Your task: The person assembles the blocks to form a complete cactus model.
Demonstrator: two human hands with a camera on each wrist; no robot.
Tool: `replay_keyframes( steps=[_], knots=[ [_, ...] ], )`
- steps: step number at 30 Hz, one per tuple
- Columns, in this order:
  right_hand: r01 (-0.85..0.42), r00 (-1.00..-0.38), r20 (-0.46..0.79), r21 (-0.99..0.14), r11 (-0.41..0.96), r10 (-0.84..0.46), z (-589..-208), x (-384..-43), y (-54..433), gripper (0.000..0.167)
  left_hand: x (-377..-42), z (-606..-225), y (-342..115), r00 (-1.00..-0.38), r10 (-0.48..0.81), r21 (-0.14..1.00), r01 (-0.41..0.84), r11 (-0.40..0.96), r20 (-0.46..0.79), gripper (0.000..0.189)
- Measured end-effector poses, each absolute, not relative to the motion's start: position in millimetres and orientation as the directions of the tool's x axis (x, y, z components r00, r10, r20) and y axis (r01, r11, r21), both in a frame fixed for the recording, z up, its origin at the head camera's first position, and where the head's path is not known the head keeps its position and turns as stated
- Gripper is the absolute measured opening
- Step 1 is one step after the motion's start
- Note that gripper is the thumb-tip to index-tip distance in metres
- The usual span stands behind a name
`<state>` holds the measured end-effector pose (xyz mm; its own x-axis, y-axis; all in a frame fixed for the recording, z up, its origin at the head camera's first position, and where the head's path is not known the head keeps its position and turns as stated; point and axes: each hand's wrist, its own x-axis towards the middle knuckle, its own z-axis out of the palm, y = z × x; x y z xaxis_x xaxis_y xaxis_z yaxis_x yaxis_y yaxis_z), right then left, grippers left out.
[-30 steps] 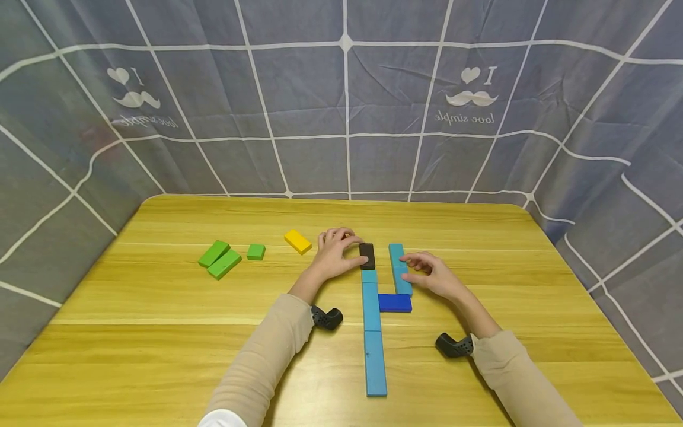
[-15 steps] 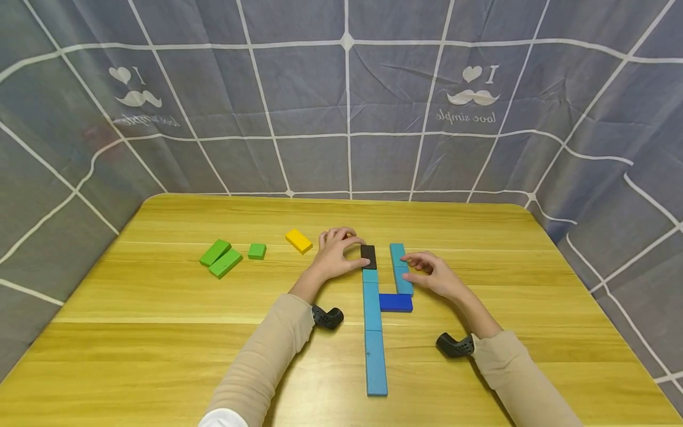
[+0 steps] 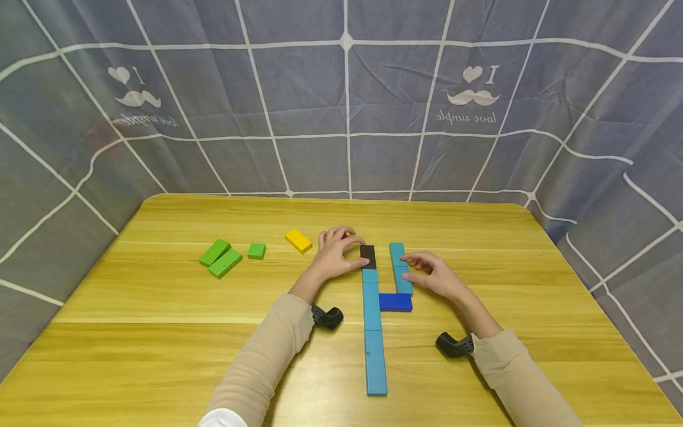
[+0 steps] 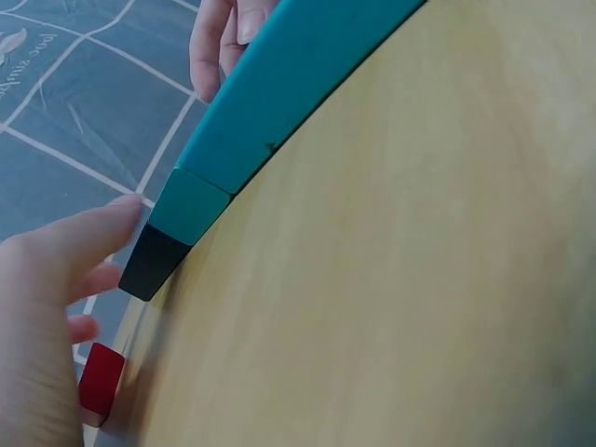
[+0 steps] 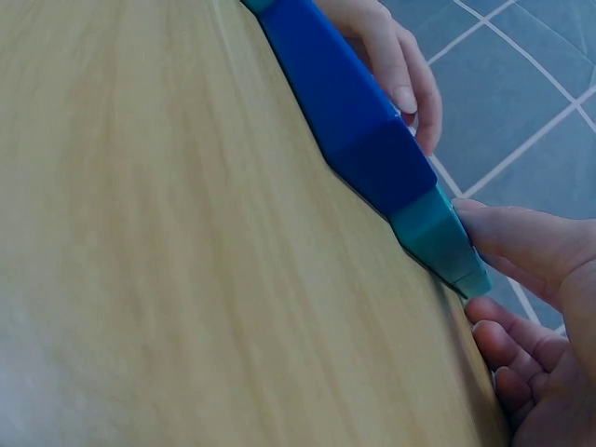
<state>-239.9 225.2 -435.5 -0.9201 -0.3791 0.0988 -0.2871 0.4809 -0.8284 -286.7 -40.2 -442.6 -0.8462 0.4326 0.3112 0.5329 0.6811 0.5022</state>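
My left hand [image 3: 337, 255] pinches a small black block [image 3: 369, 254], thumb on its near left side and index finger at its far corner. That block caps a straight row of light-blue blocks [image 3: 372, 305]. A red block [image 4: 101, 382] lies by the left fingers in the left wrist view, mostly hidden by them in the head view. My right hand [image 3: 434, 276] has its thumb and index fingertips at the right side of two end-to-end light-blue blocks [image 3: 404, 284], fingers relaxed. A dark blue block [image 3: 395, 302] bridges the near end of that pair and the long row.
On the table's left lie two green blocks [image 3: 224, 263] side by side, a smaller green block [image 3: 257, 251] and a yellow block [image 3: 298, 241] close to the left hand. A grey checked curtain [image 3: 341, 118] borders the wooden table [image 3: 160, 356] behind and at both sides.
The black block sits very slightly nearer to the row than a second ago. A bit of red now shows between the left fingers. The right hand keeps its place.
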Motion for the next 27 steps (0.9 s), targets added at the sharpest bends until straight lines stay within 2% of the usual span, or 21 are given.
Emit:
replay_keyframes(
  steps=[6,13,20,27],
  knots=[
    [-0.287,-0.918,0.093,-0.827,0.484,-0.386,-431.4,-237.3,222.5,0.038,-284.6,-440.6,-45.9,-0.852,0.307,0.547,0.510,0.664,0.423,0.045],
    [-0.309,-0.908,0.107,-0.824,0.476,-0.404,-420.4,-231.1,219.4,0.038,-283.9,-434.5,-70.1,-0.853,0.167,0.495,0.434,0.753,0.493,0.046],
    [-0.277,-0.919,0.081,-0.830,0.485,-0.385,-430.6,-238.5,223.6,0.038,-280.7,-432.3,-100.5,-0.898,0.025,0.499,0.267,0.824,0.440,0.051],
    [-0.279,-0.920,0.086,-0.829,0.485,-0.382,-433.8,-239.8,225.2,0.039,-274.0,-431.2,-120.3,-0.918,-0.021,0.449,0.174,0.876,0.397,0.054]
  ],
)
